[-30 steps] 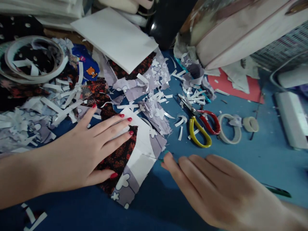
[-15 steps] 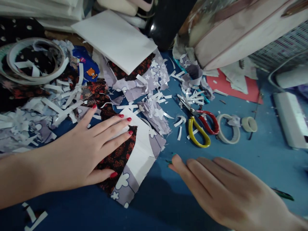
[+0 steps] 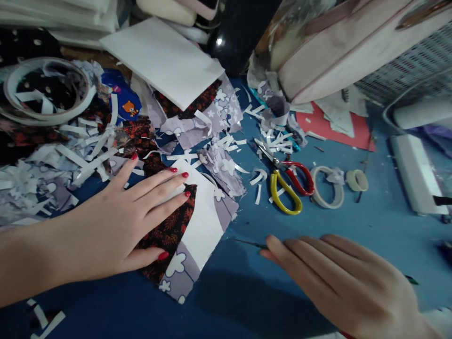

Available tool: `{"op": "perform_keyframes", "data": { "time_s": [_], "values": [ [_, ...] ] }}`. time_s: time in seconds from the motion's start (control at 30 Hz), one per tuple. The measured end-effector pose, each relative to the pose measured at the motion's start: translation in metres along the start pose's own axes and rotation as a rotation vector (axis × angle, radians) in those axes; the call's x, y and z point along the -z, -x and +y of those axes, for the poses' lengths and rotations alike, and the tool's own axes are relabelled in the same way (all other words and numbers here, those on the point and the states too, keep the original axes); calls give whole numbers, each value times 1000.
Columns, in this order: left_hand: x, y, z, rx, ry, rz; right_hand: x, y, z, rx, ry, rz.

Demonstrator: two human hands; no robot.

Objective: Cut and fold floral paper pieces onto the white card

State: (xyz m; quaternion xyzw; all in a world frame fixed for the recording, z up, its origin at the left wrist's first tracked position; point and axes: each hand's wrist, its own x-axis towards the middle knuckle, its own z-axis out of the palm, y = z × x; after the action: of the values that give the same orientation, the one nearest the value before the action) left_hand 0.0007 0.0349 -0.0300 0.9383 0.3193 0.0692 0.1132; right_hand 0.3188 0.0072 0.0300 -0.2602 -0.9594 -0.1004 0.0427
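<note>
My left hand [image 3: 141, 207] lies flat with fingers spread on a patchwork piece of dark red-flowered fabric [image 3: 173, 230], white paper [image 3: 203, 221] and lilac cloud-print fabric [image 3: 181, 270]. Its fingertips press near the middle of the piece. To the right, my right hand [image 3: 339, 278] pinches a slim green tool [image 3: 259, 245] with a thin pointed tip. That tip points left toward the paper's edge, apart from it. The tool's middle is hidden by the hand, and its exact kind does not show.
Scissors [image 3: 287, 188] with red and yellow handles lie beyond my right hand, beside tape rolls [image 3: 328, 188]. Paper strips [image 3: 95, 150] and fabric scraps cover the left and back. A white pad [image 3: 162, 61] and red paper [image 3: 332, 127] lie farther back on the blue table [image 3: 243, 292].
My right hand has drawn away to the right, and more of the tool's thin tip shows. A greyish strip along the paper's lower right edge no longer shows. My left hand stays on the piece.
</note>
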Motion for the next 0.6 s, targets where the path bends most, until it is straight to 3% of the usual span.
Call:
{"op": "perform_keyframes", "data": {
  "time_s": [0.23, 0.4, 0.6],
  "values": [
    [6, 0, 7, 30, -84, 5, -13, -12, 8, -60, -19, 122],
    [7, 6, 16, 128, -174, 7, -32, -23, 8, 3, -17, 141],
    [6, 8, 23, 178, -217, 44, -49, -17, 11, 9, 38, 113]
  ]
}}
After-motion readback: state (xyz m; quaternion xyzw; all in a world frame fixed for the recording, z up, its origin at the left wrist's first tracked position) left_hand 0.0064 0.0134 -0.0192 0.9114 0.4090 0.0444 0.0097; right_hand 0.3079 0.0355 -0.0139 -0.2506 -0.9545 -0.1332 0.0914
